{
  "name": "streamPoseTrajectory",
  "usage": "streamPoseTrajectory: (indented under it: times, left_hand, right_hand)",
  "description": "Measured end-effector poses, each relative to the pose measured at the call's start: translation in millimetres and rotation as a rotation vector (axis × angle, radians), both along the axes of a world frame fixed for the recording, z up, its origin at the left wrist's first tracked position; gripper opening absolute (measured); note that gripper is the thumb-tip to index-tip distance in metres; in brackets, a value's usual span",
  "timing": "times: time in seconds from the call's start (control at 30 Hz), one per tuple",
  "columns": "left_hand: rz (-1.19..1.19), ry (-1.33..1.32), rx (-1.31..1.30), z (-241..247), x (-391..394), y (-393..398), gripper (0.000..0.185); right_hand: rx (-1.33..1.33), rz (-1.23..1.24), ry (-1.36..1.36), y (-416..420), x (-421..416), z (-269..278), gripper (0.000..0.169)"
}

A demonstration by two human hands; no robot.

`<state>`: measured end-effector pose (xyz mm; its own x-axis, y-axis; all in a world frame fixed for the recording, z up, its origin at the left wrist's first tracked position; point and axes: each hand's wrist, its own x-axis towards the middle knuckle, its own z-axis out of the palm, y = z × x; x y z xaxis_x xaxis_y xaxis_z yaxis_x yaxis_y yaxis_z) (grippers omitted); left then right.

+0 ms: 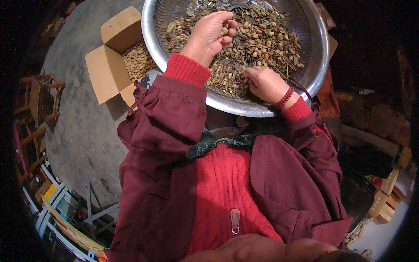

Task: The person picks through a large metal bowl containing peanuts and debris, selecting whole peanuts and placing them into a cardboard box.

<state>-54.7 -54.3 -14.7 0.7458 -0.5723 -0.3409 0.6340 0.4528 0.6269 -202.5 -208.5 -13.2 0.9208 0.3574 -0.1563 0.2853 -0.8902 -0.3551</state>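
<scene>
A wide shiny metal basin (234,106) stands before me, with a wire mesh (160,19) along its inner side. Inside lie unshelled peanuts (262,24) mixed with dried leaves and stems (232,59). My left hand (209,36) is over the left half of the basin, palm turned inward, its fingers curled around a few peanuts (224,31). Lower and to the right, my right hand (266,85) touches the plant litter near the basin's front rim. Its fingertips are drawn together; whether anything is between them is hidden.
Left of the basin, an open cardboard box (109,70) holds many unshelled peanuts (139,62). Wooden stools (37,98) stand on the concrete floor (78,108) at far left. Metal frames (62,203) are at lower left, and cardboard boxes (370,111) stand in shadow at right.
</scene>
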Motion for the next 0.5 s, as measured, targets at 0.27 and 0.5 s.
streamPoseTrajectory:
  times: [0.27, 0.5]
  left_hand:
    - [-0.064, -0.025, 0.072, 3.9, -3.8, -1.2, 0.015]
    - [-0.358, 0.091, -0.147, 12.5, -3.3, 2.5, 0.038]
  right_hand:
    - [0.230, -0.135, -0.013, -15.1, 29.4, 55.6, 0.019]
    - [0.584, -0.247, -0.245, 6.8, 48.2, 84.9, 0.025]
